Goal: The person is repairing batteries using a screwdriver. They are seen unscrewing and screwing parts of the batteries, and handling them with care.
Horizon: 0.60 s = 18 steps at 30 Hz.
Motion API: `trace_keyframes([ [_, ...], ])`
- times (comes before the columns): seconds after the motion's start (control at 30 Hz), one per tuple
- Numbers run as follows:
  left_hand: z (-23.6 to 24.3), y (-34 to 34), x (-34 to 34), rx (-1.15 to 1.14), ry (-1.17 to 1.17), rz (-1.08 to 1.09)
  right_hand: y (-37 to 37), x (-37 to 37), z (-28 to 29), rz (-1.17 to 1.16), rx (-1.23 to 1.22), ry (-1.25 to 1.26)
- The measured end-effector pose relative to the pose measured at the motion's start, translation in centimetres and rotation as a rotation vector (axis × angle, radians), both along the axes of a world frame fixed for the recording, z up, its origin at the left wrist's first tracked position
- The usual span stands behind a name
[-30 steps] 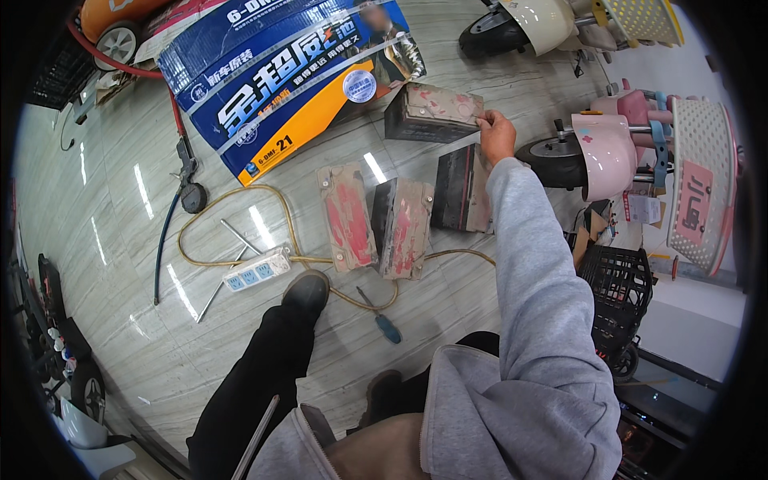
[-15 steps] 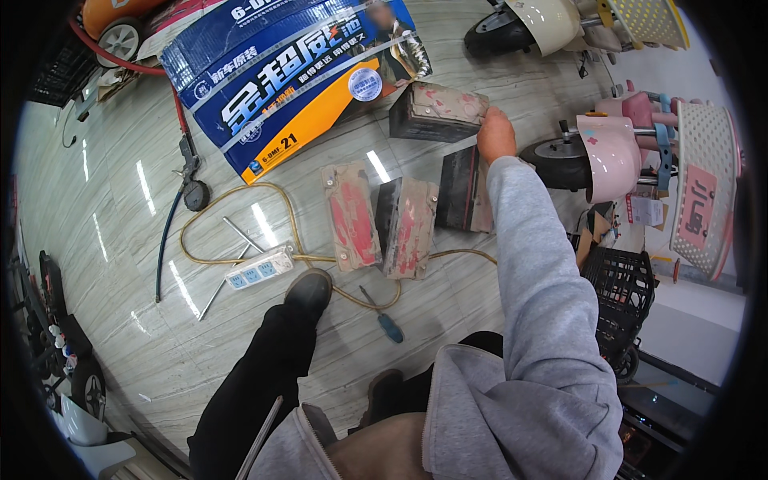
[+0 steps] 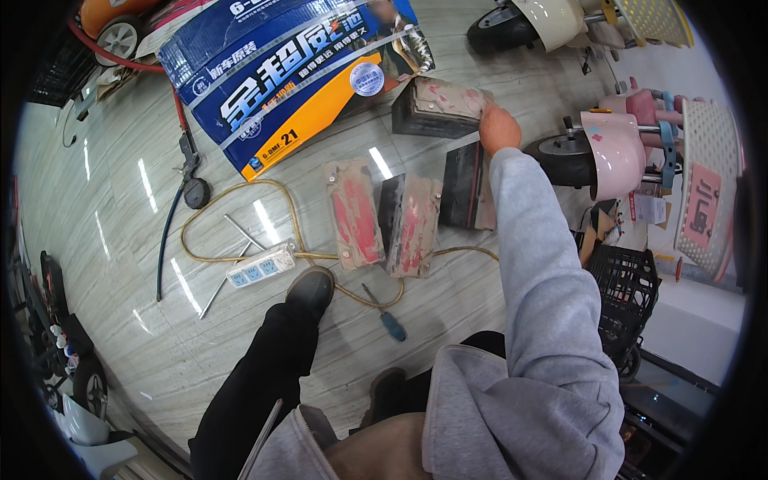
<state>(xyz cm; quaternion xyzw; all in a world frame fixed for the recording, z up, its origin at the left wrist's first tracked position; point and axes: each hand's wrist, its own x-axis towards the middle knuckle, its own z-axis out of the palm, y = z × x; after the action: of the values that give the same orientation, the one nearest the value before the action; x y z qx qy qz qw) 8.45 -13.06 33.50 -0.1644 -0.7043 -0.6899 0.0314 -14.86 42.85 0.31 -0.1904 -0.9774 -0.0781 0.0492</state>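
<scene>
My right hand (image 3: 499, 125) has its fingers curled on the right end of a dusty black battery (image 3: 438, 105) with a worn red label, lying beside a blue and orange cardboard box (image 3: 316, 108). Three more dirty batteries (image 3: 352, 214), (image 3: 410, 228), (image 3: 464, 188) stand below it on the tiled floor, the middle one tilted against or close to the left one. My left hand is not in view. A teal-handled screwdriver (image 3: 391, 324) and a white power strip (image 3: 260, 266) with a yellow cord lie near my left foot.
A pink scooter (image 3: 612, 156) and a cream one (image 3: 552, 24) stand at the right, with a black crate (image 3: 624, 296) below. An orange wheeled machine (image 3: 112, 24) is at top left, its air gauge (image 3: 195, 192) and hose on the floor. Vehicle parts line the left edge.
My right hand's fingertips have curled further behind the battery's end. The hand, battery and surrounding items appear slightly higher and farther right in the picture; little else differs.
</scene>
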Motion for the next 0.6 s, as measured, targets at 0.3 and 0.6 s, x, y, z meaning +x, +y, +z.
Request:
trace_keyframes([
  [0.3,0.2,-0.9,-0.1,-0.016,-0.053,-0.093,-1.3,0.0,2.5,-0.161,-0.099,-0.104],
  [0.6,0.2,-0.3,0.1,-0.038,-0.059,-0.043,-1.1,0.1,3.0,-0.054,-0.115,-0.133],
])
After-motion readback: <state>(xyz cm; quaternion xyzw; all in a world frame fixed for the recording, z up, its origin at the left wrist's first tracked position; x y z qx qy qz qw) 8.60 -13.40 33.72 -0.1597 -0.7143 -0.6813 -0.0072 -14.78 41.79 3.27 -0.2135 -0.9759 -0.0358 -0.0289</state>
